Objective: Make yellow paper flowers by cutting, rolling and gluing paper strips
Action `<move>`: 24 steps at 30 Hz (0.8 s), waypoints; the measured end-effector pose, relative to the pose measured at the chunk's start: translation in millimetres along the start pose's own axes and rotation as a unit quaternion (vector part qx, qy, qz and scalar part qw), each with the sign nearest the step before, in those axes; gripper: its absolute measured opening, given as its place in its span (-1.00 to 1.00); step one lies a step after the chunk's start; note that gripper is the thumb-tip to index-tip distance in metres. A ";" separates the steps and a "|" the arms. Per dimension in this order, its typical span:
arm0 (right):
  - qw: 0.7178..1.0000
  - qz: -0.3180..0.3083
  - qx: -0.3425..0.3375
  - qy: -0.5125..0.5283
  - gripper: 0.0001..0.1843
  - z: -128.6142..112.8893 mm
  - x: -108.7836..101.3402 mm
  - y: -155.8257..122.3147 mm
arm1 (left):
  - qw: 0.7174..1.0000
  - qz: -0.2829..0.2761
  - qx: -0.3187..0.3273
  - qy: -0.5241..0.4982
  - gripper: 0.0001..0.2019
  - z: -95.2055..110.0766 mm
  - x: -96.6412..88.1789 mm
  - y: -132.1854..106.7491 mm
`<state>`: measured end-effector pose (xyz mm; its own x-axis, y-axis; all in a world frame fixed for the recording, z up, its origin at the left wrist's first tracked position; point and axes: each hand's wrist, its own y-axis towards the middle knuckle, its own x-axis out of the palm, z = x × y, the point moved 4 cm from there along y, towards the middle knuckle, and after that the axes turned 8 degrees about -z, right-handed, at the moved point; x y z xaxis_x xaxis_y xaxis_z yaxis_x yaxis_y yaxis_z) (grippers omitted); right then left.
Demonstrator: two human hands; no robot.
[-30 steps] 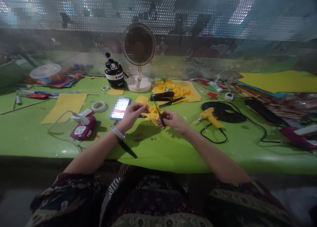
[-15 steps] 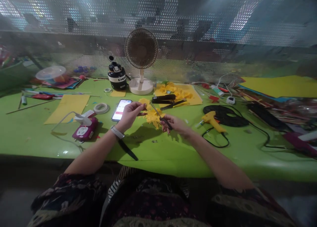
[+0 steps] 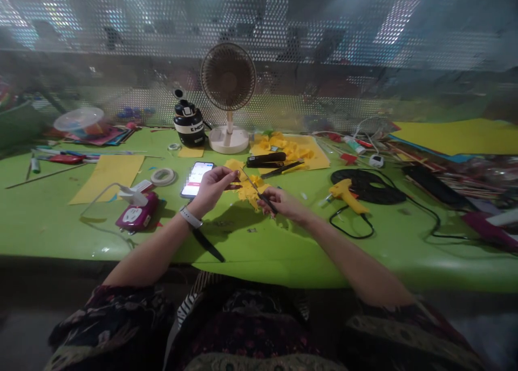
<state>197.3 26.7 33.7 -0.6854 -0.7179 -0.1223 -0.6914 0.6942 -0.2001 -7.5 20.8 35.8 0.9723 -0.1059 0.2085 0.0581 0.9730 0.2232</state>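
Note:
My left hand (image 3: 213,186) is closed in a pinch at a piece of yellow paper (image 3: 233,164); the fingers partly hide where they grip it. My right hand (image 3: 281,203) is closed around the dark handles of a pair of scissors (image 3: 253,186), whose blades point up and left toward the left fingertips. Below the blades lies a pile of yellow paper cuttings (image 3: 247,194) on the green table (image 3: 259,252). Left of my left hand, a phone (image 3: 194,180) lies with its screen lit.
Behind my hands are a black stapler (image 3: 266,159), more yellow paper pieces (image 3: 299,149), a fan (image 3: 229,139) and a bottle (image 3: 190,129). To the right lies a yellow glue gun (image 3: 348,197) with its cord. A tape roll (image 3: 163,177) and purple power socket (image 3: 136,213) are left.
The scissors have tilted slightly, and their handles sit a little lower and further left with my right hand. My left hand stays nearly still. The whole view has shifted slightly.

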 end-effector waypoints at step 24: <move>1.000 0.004 0.003 -0.008 -0.49 -3.8 2.4 -2.1 | 1.000 -0.013 0.009 0.001 -0.65 -3.6 -0.4 0.6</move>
<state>196.2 23.7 37.6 -0.6875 -0.7128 -0.1387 -0.6844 0.6999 -0.2046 -7.0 22.2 32.5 0.9709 -0.1299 0.2012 0.0785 0.9664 0.2447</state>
